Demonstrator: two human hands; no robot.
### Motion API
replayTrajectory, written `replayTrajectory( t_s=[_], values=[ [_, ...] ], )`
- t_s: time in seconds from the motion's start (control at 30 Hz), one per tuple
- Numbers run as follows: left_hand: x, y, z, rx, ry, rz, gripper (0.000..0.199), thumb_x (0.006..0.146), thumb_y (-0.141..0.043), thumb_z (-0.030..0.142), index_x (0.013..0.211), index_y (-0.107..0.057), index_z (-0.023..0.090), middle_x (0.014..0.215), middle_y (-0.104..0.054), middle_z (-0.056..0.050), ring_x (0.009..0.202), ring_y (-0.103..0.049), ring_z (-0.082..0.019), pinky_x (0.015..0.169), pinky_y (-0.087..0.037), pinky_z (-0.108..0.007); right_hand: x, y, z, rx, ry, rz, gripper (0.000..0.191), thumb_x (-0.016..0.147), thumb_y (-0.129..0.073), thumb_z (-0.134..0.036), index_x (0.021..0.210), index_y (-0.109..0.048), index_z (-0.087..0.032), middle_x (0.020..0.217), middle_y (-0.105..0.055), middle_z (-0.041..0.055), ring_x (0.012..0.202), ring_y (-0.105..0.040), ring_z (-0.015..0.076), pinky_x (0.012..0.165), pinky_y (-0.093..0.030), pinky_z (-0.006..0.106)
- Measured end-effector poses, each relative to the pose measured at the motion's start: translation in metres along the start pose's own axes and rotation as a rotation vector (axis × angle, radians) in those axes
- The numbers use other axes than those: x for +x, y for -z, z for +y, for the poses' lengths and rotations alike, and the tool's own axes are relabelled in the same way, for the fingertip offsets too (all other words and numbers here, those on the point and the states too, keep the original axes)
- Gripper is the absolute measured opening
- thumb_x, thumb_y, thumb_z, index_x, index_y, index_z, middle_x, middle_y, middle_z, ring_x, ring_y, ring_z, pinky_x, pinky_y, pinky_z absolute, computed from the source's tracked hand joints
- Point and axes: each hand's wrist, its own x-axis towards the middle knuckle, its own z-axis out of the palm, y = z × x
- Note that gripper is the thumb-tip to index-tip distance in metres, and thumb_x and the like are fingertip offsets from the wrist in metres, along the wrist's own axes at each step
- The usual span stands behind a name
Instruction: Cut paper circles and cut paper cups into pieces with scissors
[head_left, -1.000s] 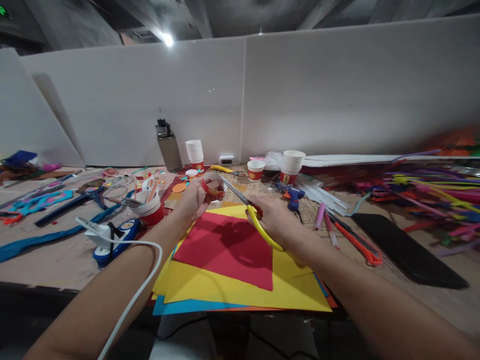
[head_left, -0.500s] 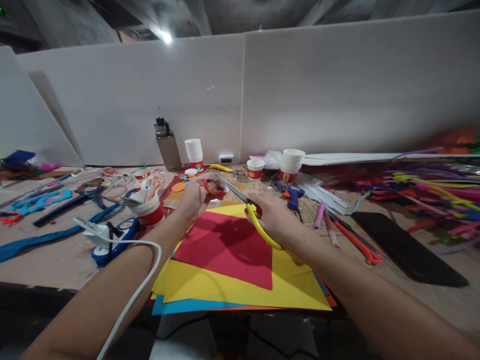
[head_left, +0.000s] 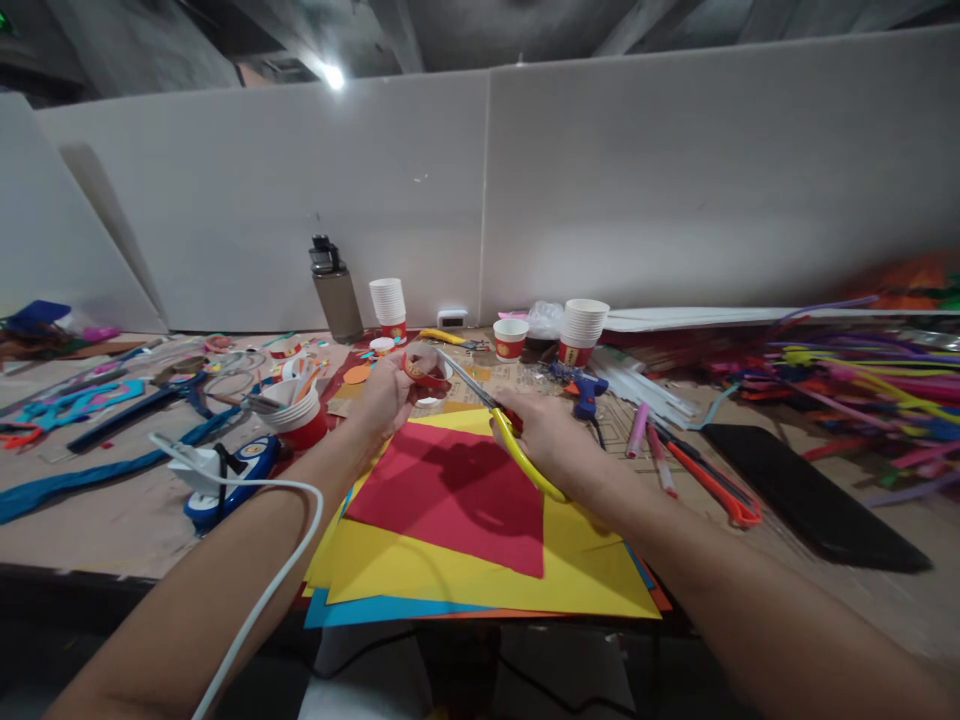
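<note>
My left hand (head_left: pixel 388 398) is closed on a red paper cup piece (head_left: pixel 429 376) with gold print, lifted above the table. It looks like a ring or cut part of a cup; its exact shape is partly hidden by the fingers. In my right hand (head_left: pixel 546 432) is a pair of scissors (head_left: pixel 517 450) with yellow handles, the blades pointing up and left to the edge of the cup piece. Whether the blades touch it I cannot tell. Below both hands lies a red sheet of paper (head_left: pixel 457 510) on top of yellow sheets (head_left: pixel 585 580), with blue and orange sheets underneath.
Left are a cup stack (head_left: pixel 304 425) holding tools, a blue power strip (head_left: pixel 232 485) and a white cable (head_left: pixel 274 580) across my left forearm. At the back stand a bottle (head_left: pixel 337 300) and cup stacks (head_left: pixel 583 330). Right lie a glue gun (head_left: pixel 589 395), a black phone-like slab (head_left: pixel 814 495) and pipe cleaners (head_left: pixel 892 400).
The cup piece has turned and shifted slightly left in my left hand. My right hand and the scissors have hardly moved.
</note>
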Motion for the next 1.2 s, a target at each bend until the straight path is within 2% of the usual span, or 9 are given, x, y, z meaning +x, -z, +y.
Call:
replayTrajectory(
  t_s=[0.1, 0.17, 0.4, 0.53, 0.8, 0.9, 1.0, 1.1, 1.2],
  values=[
    [0.001, 0.002, 0.000, 0.001, -0.086, 0.086, 0.024, 0.066, -0.076, 0.029, 0.078, -0.062, 0.014, 0.070, -0.064, 0.000, 0.061, -0.062, -0.011, 0.057, -0.051, -0.024, 0.000, 0.000, 0.000, 0.008, 0.005, 0.004, 0.015, 0.083, -0.051, -0.021, 0.089, -0.064, -0.019, 0.076, -0.065, 0.0040, 0.067, -0.055, 0.0157, 0.061, -0.036, 0.025],
    [0.002, 0.002, -0.002, 0.009, -0.110, 0.101, 0.023, 0.066, -0.076, 0.028, 0.079, -0.063, 0.014, 0.069, -0.064, 0.000, 0.061, -0.062, -0.011, 0.058, -0.052, -0.024, 0.000, 0.001, 0.000, 0.032, 0.029, 0.011, 0.015, 0.083, -0.051, -0.021, 0.091, -0.064, -0.019, 0.078, -0.065, 0.0043, 0.070, -0.056, 0.0159, 0.063, -0.038, 0.024],
    [-0.002, -0.003, -0.005, 0.060, -0.056, 0.010, 0.021, 0.067, -0.074, 0.030, 0.070, -0.061, 0.014, 0.066, -0.062, -0.001, 0.057, -0.060, -0.011, 0.053, -0.050, -0.022, 0.000, -0.002, 0.003, 0.048, 0.042, 0.036, 0.029, 0.083, -0.053, -0.022, 0.110, -0.063, -0.018, 0.092, -0.066, 0.0081, 0.081, -0.057, 0.0188, 0.072, -0.041, 0.027],
    [-0.004, -0.005, -0.001, 0.049, -0.064, 0.001, 0.020, 0.069, -0.072, 0.030, 0.068, -0.060, 0.013, 0.064, -0.060, -0.001, 0.055, -0.058, -0.010, 0.053, -0.048, -0.022, 0.000, 0.000, 0.002, 0.029, 0.024, 0.030, 0.023, 0.082, -0.054, -0.022, 0.102, -0.065, -0.018, 0.089, -0.066, 0.0075, 0.074, -0.055, 0.0171, 0.066, -0.039, 0.026],
    [0.004, 0.006, -0.004, 0.018, 0.049, -0.083, 0.025, 0.068, -0.075, 0.032, 0.070, -0.061, 0.012, 0.065, -0.060, -0.003, 0.050, -0.056, -0.009, 0.046, -0.043, -0.020, -0.001, 0.002, -0.002, 0.020, 0.037, 0.023, 0.018, 0.081, -0.053, -0.020, 0.095, -0.065, -0.019, 0.084, -0.067, 0.0056, 0.070, -0.055, 0.0160, 0.062, -0.036, 0.025],
    [0.004, 0.006, -0.003, 0.030, 0.055, -0.056, 0.030, 0.067, -0.076, 0.036, 0.073, -0.061, 0.011, 0.066, -0.062, -0.004, 0.051, -0.058, -0.010, 0.047, -0.045, -0.020, -0.001, 0.002, -0.001, 0.034, 0.016, 0.010, 0.019, 0.082, -0.052, -0.021, 0.095, -0.065, -0.020, 0.080, -0.067, 0.0047, 0.069, -0.056, 0.0161, 0.062, -0.036, 0.025],
    [0.004, 0.006, -0.002, 0.041, -0.001, 0.018, 0.032, 0.066, -0.077, 0.037, 0.078, -0.062, 0.012, 0.069, -0.063, -0.004, 0.055, -0.062, -0.011, 0.049, -0.048, -0.021, -0.001, 0.002, 0.000, 0.030, 0.000, 0.010, 0.018, 0.083, -0.051, -0.024, 0.093, -0.065, -0.020, 0.078, -0.067, 0.0047, 0.066, -0.056, 0.0159, 0.060, -0.036, 0.025],
    [0.004, 0.006, -0.001, 0.055, -0.038, 0.036, 0.031, 0.065, -0.078, 0.036, 0.078, -0.063, 0.012, 0.069, -0.063, -0.003, 0.057, -0.062, -0.012, 0.051, -0.050, -0.022, -0.001, 0.003, 0.001, 0.036, 0.017, 0.005, 0.020, 0.083, -0.051, -0.023, 0.098, -0.065, -0.020, 0.086, -0.069, 0.0055, 0.072, -0.058, 0.0168, 0.063, -0.038, 0.025],
    [0.004, 0.005, -0.004, 0.051, -0.041, -0.012, 0.030, 0.065, -0.078, 0.035, 0.077, -0.063, 0.012, 0.067, -0.062, -0.001, 0.057, -0.061, -0.011, 0.051, -0.050, -0.021, -0.001, 0.003, 0.002, 0.024, 0.027, 0.000, 0.027, 0.083, -0.052, -0.022, 0.107, -0.063, -0.020, 0.098, -0.068, 0.0081, 0.084, -0.059, 0.0192, 0.071, -0.041, 0.026]
  ],
)
